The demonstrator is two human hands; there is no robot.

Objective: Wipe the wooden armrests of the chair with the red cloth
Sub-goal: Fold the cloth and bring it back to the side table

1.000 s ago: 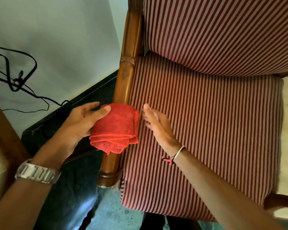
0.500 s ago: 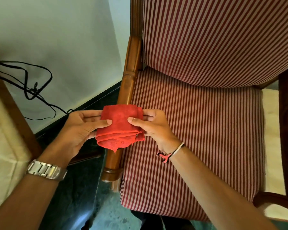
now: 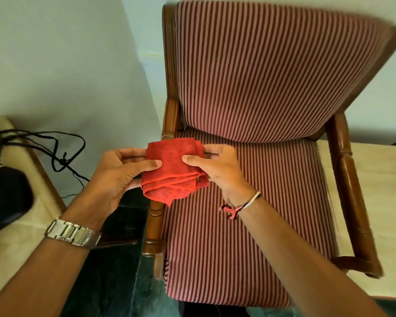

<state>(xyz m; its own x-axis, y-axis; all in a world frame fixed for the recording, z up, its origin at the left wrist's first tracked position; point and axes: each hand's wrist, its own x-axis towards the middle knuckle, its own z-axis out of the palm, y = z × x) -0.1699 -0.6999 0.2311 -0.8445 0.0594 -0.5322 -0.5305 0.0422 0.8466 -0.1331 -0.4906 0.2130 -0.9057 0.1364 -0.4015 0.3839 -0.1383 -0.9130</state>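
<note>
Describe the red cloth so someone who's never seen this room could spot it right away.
Find the striped armchair; its left wooden armrest runs down beside the seat. Over that armrest, the left hand and right hand hold the red cloth: folded, plain bright red, unlike the striped upholstery.

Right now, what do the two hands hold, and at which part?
Both hold the folded red cloth: the left hand grips its left edge, the right hand its right edge, thumbs on top.
</note>
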